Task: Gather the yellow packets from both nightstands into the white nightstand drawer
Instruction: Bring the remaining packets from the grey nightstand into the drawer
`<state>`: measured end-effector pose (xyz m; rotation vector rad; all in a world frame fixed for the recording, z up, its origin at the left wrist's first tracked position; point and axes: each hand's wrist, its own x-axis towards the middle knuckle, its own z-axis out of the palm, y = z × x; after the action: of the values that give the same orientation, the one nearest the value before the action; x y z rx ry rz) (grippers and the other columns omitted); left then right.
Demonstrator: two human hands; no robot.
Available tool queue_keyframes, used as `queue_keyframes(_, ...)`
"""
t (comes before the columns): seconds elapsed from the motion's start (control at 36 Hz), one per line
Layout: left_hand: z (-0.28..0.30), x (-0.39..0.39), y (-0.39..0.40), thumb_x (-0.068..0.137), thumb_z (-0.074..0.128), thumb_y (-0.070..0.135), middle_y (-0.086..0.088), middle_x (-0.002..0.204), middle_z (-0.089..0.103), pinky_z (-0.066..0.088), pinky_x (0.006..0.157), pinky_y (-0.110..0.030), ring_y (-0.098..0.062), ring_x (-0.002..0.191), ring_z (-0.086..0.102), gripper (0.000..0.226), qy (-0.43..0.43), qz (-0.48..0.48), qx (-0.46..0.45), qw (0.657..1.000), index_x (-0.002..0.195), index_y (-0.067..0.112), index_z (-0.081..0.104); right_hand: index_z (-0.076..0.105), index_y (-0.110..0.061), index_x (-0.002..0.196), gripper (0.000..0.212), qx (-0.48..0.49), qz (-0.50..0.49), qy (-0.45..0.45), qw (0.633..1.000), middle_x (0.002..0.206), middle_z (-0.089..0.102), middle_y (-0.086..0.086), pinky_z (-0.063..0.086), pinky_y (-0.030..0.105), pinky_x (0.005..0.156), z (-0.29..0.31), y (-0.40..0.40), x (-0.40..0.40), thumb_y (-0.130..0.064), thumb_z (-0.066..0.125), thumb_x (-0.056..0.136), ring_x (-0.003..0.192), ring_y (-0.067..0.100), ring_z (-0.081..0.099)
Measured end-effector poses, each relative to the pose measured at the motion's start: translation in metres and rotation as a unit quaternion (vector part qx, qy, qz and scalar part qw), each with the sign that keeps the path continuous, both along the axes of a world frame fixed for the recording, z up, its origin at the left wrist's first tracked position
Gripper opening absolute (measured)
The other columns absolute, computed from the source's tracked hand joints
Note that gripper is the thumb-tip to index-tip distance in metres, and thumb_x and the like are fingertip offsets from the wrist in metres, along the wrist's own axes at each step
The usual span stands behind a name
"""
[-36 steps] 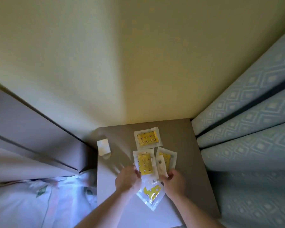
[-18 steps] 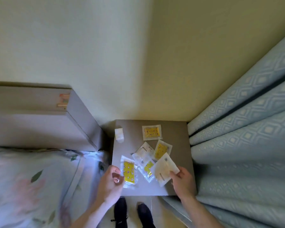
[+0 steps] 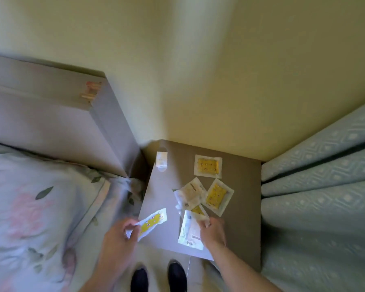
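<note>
Left grip [image 3: 119, 232] pinches one yellow packet [image 3: 153, 222] by its end, over the bench [image 3: 244, 218] left front edge. Right grip [image 3: 213, 231] fingers curled on a pale face-down packet [image 3: 189, 230] near the front. Three more packets [image 3: 216, 197] lie mid-bench, another [image 3: 208, 166] farther back.

Nightstand top [image 3: 247, 218], grey-brown, set in the corner. Laid on it: one yellow packet [image 3: 208, 166] flat near the back edge; a second yellow packet [image 3: 217, 196] tilted at mid-surface; a pale packet [image 3: 189, 193] beside it, overlapping a partly hidden yellow one [image 3: 197, 209]; a small white item [image 3: 161, 161] at the back-left corner.
</note>
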<state>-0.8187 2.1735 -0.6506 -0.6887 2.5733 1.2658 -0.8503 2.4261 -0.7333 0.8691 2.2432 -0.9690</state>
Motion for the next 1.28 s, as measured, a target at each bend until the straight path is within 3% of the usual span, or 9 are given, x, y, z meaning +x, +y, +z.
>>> queue_keyframes(0.17, -0.008, -0.005, 0.0, 0.092, 0.062, 0.028, 0.015, 0.068, 0.066, 0.041, 0.053, -0.018, -0.008, 0.047, 0.049, 0.016, -0.011, -0.021, 0.013, 1.0, 0.076, 0.029, 0.059, 0.06, -0.009, 0.118, 0.025, -0.008, -0.047, -0.02, 0.999, 0.114, 0.065, 0.011, 0.045, 0.028, 0.077, -0.015, -0.009, -0.004, -0.024, 0.057, 0.099, 0.104, 0.027, 0.063)
queue_keyframes(0.25, -0.01, -0.011, -0.001, 0.086, 0.046, 0.039, 0.009, 0.08, 0.069, 0.048, 0.064, -0.031, -0.012, 0.066, 0.062, 0.014, -0.021, -0.025, 0.008, 0.999, 0.085, 0.029, 0.057, 0.05, -0.013, 0.113, 0.02, -0.004, -0.063, -0.009, 0.998, 0.113, 0.064, 0.013, 0.047, 0.032, 0.075, -0.01, -0.012, 0.008, -0.015, 0.061, 0.096, 0.096, 0.029, 0.062)
queue_keyframes(0.36, -0.013, -0.029, 0.015, 0.099, 0.048, 0.014, 0.001, 0.08, 0.064, 0.044, 0.059, -0.022, -0.011, 0.07, 0.061, 0.021, -0.047, -0.033, -0.003, 0.998, 0.087, 0.029, 0.056, 0.054, -0.014, 0.124, 0.028, -0.045, -0.008, -0.03, 0.998, 0.115, 0.06, 0.008, 0.041, 0.005, 0.054, 0.011, 0.001, 0.026, -0.013, 0.061, 0.097, 0.1, 0.024, 0.059)
queue_keyframes(0.42, -0.012, -0.043, 0.03, 0.099, 0.046, 0.009, -0.003, 0.076, 0.064, 0.047, 0.059, -0.026, -0.015, 0.067, 0.061, 0.025, -0.073, -0.025, -0.001, 0.997, 0.086, 0.026, 0.058, 0.06, -0.015, 0.113, 0.016, -0.045, 0.044, -0.007, 0.998, 0.106, 0.059, 0.008, 0.037, 0.005, 0.046, 0.018, 0.015, 0.033, -0.012, 0.061, 0.097, 0.094, 0.02, 0.054)
queue_keyframes(0.61, -0.018, -0.09, 0.078, 0.095, 0.05, 0.024, 0.002, 0.08, 0.067, 0.044, 0.059, -0.029, -0.022, 0.076, 0.061, 0.015, -0.104, -0.073, -0.016, 0.992, 0.081, 0.024, 0.056, 0.062, -0.01, 0.077, 0.017, 0.062, 0.104, 0.096, 0.988, 0.088, 0.05, 0.004, 0.034, 0.031, 0.071, 0.032, 0.071, 0.018, -0.018, 0.064, 0.093, 0.082, 0.024, 0.05)
queue_keyframes(0.75, -0.062, -0.107, 0.094, 0.091, 0.059, 0.048, 0.003, 0.112, 0.058, 0.055, 0.083, -0.035, -0.021, 0.093, 0.066, 0.027, -0.132, -0.155, -0.095, 0.974, 0.112, 0.032, 0.054, 0.071, -0.001, 0.097, 0.019, 0.09, 0.109, 0.109, 0.984, 0.127, 0.052, 0.011, 0.039, 0.027, 0.09, 0.021, 0.095, -0.023, -0.019, 0.067, 0.094, 0.112, 0.029, 0.056)
queue_keyframes(0.94, -0.104, -0.122, 0.107, 0.086, 0.066, 0.054, 0.006, 0.118, 0.048, 0.051, 0.072, -0.031, -0.02, 0.089, 0.065, 0.041, -0.113, -0.191, -0.169, 0.96, 0.115, 0.03, 0.053, 0.072, -0.023, 0.116, 0.023, 0.115, 0.194, 0.086, 0.97, 0.162, 0.027, 0.005, 0.033, 0.04, 0.117, -0.005, 0.101, -0.082, -0.031, 0.062, 0.097, 0.145, 0.03, 0.034)
queue_keyframes(1.19, -0.117, -0.139, 0.111, 0.088, 0.069, 0.039, 0.009, 0.088, 0.059, 0.045, 0.07, -0.03, -0.016, 0.082, 0.058, 0.017, -0.135, -0.207, -0.159, 0.956, 0.087, 0.027, 0.057, 0.071, -0.016, 0.112, 0.021, 0.118, 0.144, 0.082, 0.979, 0.12, 0.063, 0.008, 0.047, 0.036, 0.097, -0.028, 0.092, -0.087, -0.025, 0.062, 0.095, 0.114, 0.029, 0.056)
queue_keyframes(1.28, -0.113, -0.142, 0.104, 0.085, 0.061, 0.021, 0.015, 0.078, 0.065, 0.051, 0.068, -0.028, -0.012, 0.078, 0.062, 0.011, -0.113, -0.229, -0.175, 0.951, 0.079, 0.029, 0.058, 0.072, -0.015, 0.109, 0.017, 0.102, 0.121, 0.093, 0.983, 0.109, 0.056, 0.004, 0.048, 0.034, 0.093, -0.025, 0.093, -0.073, -0.017, 0.064, 0.094, 0.109, 0.029, 0.06)
